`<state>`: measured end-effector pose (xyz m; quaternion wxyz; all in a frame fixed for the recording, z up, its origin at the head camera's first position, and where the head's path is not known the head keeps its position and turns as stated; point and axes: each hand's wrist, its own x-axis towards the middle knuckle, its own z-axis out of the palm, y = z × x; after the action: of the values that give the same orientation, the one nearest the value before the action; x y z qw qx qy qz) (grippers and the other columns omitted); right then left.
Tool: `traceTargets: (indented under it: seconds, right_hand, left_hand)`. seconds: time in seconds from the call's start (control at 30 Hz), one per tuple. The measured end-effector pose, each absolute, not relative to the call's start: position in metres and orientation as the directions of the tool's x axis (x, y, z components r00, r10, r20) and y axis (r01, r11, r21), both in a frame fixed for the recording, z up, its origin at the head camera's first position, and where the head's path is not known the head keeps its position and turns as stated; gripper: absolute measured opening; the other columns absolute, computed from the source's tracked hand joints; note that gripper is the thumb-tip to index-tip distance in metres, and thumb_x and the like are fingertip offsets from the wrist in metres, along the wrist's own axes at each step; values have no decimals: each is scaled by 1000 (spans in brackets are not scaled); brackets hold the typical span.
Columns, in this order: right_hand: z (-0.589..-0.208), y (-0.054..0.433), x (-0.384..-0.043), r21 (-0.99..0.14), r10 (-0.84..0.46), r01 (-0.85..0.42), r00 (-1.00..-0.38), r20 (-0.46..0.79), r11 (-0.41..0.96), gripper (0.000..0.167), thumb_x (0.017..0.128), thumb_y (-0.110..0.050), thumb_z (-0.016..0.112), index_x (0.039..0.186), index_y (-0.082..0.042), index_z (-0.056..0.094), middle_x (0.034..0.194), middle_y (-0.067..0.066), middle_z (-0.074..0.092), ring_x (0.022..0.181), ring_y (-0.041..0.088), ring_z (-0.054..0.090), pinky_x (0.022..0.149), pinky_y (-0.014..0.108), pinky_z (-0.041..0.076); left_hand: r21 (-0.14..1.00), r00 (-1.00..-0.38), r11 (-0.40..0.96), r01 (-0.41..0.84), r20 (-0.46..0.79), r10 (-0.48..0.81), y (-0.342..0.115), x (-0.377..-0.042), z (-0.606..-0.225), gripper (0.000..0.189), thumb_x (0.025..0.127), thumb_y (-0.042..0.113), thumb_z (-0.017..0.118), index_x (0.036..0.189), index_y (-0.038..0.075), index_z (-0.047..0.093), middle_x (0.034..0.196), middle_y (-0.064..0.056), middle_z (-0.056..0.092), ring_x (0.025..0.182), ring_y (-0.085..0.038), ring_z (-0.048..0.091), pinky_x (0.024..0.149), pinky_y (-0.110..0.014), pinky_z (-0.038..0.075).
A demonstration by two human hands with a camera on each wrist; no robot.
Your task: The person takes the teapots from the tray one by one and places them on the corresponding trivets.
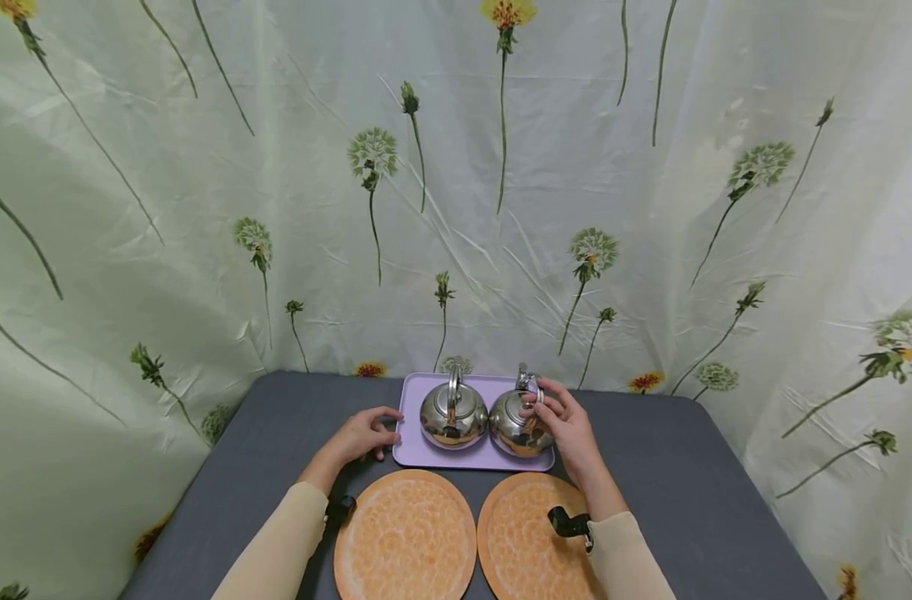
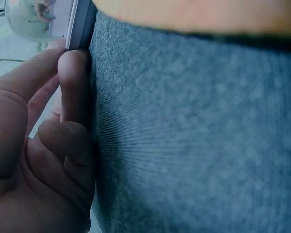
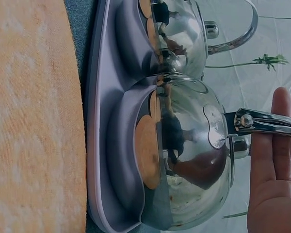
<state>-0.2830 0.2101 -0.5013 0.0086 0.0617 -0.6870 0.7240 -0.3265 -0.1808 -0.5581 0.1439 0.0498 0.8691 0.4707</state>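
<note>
My right hand [image 1: 572, 425] has its grip clamped round the right kettle's [image 1: 518, 437] handle, body just below; my left hand [image 1: 362, 435], farther off, touches the tray [image 1: 417, 457], closure unclear.

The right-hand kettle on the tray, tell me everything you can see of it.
The right-hand kettle is squat, rounded and shiny silver, apparently polished metal, with a lid knob and a raised handle fixed by a rivet. Its belly mirrors its surroundings. It stands upright on the pale purple tray, close beside the other kettle; whether they touch is unclear. The right hand holds the handle.
</note>
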Motion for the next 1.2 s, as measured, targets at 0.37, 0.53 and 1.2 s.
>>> traceTargets:
  seconds: [0.37,0.53,1.2]
  right_hand:
    - [-502,211,-280,-991,-64,-71,-995,79,-112,51,108,-8,59,157,-6,43,104,-11,77,90,8,75,90,26,59]
    - [-505,206,-278,-989,-64,-52,-996,61,-141,55,108,-7,58,159,-2,38,101,-12,77,87,7,74,88,25,58]
    - [-479,199,-269,-977,-48,-132,-989,142,-167,46,107,-7,61,150,-9,46,103,-10,77,85,8,74,88,26,60]
  left_hand:
    - [845,-918,534,-30,-234,320,-183,-328,-561,30,100,23,74,129,17,69,69,-1,69,50,-12,61,44,-27,41]
    - [857,-906,511,-63,-264,331,-189,-326,-566,33,99,23,75,130,16,67,71,-2,69,50,-12,62,43,-26,43]
    - [861,-909,499,-97,-282,308,-187,-335,-566,37,100,23,75,134,17,65,73,-3,70,51,-12,63,47,-26,50]
